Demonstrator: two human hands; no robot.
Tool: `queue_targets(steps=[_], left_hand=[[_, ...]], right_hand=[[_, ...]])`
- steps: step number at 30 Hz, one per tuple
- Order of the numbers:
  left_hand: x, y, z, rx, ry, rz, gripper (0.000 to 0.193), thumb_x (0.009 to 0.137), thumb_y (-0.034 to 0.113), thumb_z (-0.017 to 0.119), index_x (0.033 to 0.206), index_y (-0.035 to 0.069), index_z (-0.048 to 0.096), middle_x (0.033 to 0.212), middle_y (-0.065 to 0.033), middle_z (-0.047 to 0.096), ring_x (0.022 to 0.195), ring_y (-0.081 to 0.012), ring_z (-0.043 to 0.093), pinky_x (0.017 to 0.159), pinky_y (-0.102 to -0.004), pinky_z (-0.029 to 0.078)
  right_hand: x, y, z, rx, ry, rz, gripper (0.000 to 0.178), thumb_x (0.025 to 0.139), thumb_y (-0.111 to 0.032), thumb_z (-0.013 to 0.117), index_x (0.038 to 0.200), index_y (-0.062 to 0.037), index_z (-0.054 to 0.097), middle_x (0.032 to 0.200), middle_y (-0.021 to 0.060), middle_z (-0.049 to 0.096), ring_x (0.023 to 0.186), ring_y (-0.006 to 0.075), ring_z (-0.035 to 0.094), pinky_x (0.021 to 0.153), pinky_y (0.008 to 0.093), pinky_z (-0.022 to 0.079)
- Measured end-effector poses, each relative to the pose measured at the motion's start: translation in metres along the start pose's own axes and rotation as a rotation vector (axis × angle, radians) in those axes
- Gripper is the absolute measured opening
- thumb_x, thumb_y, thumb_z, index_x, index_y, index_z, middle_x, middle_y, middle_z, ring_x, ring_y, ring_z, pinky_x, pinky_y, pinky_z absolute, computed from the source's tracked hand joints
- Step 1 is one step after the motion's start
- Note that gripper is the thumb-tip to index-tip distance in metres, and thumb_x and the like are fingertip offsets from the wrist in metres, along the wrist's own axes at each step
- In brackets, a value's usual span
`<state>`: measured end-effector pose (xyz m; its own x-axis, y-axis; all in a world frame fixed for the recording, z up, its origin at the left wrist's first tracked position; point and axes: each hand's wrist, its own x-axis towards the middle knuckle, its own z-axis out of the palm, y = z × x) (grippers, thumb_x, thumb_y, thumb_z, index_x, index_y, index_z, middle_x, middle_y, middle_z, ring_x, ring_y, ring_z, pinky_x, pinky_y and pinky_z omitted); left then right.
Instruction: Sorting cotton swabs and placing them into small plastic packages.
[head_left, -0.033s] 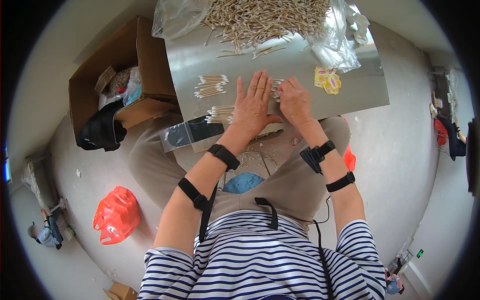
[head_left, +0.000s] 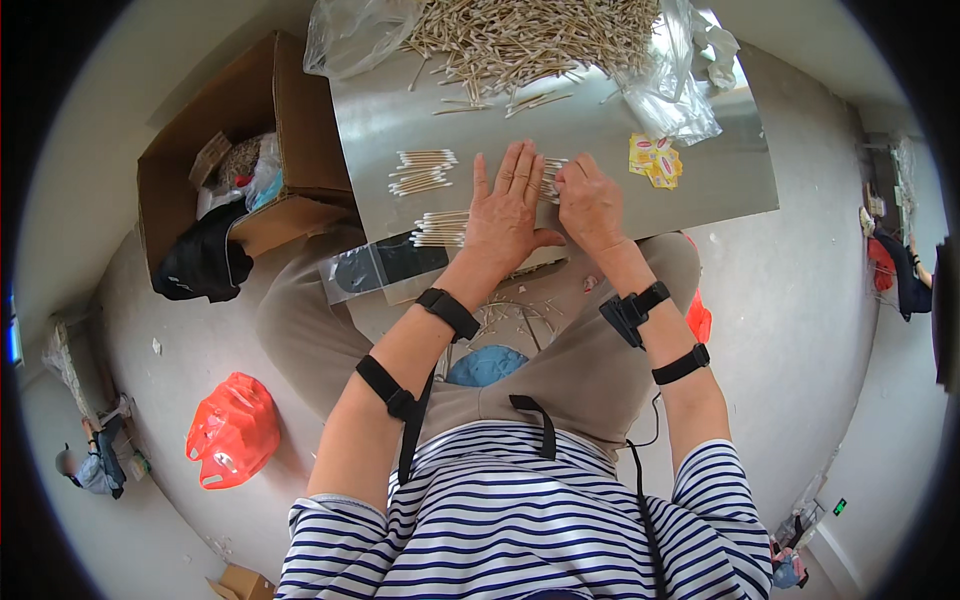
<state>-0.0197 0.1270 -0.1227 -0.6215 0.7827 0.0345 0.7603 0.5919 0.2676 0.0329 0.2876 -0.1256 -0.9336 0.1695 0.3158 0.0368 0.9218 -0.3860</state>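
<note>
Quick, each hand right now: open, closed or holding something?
Left hand: open, palm down, by cotton swabs.
Right hand: curled beside the swabs; whether its grip holds any cannot be told.

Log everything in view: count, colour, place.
Swab pile: one, tan-white, table's far side
Swab groups: several, tan-white, left of and between hands
Packets: several, yellow, right of hands
Plastic bags: count unclear, clear, flanking the pile
Metal table: one, silver, under hands
Cardboard boxes: two, brown, left
Carrier bag: one, red, floor at left
Other person: at least one, blue-grey top, far left
Straps: four, black, forearms
Left hand: one, bare, flat among swabs
Right hand: one, bare, curled beside swabs
</note>
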Motion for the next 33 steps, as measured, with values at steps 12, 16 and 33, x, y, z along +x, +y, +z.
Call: queue_targets(steps=[12,16,33], left_hand=[[0.000,0.000,0.000,0.021,-0.011,0.006,0.121,0.074,0.076,0.068,0.161,0.002,0.028,0.171,-0.0133,0.020,0.159,-0.0278,0.012,0.124,-0.0631,0.002],[0.000,0.001,-0.002,0.016,-0.019,0.007,0.119,0.077,0.075,0.066,0.162,0.001,0.026,0.171,-0.0134,0.019,0.160,-0.0281,0.011,0.124,-0.0624,0.005],[-0.001,0.000,-0.004,-0.012,0.003,0.008,0.116,0.076,0.070,0.071,0.159,0.001,0.031,0.170,-0.0136,0.022,0.159,-0.0287,0.015,0.123,-0.0641,0.010]], right_hand=[[-0.006,0.007,-0.011,-0.050,-0.106,0.282,0.010,0.091,-0.016,0.064,0.094,-0.0068,0.063,0.100,0.0146,0.065,0.087,0.0379,0.067,0.074,0.0488,0.055],[-0.017,0.008,-0.024,0.040,-0.154,0.360,0.011,0.091,-0.017,0.065,0.090,-0.0069,0.066,0.094,0.0137,0.066,0.091,0.0362,0.067,0.081,0.0478,0.054],[0.008,0.006,-0.010,-0.136,-0.144,-0.107,0.003,0.085,-0.008,0.062,0.086,-0.0059,0.063,0.095,0.0119,0.061,0.082,0.0340,0.066,0.071,0.0455,0.054]])
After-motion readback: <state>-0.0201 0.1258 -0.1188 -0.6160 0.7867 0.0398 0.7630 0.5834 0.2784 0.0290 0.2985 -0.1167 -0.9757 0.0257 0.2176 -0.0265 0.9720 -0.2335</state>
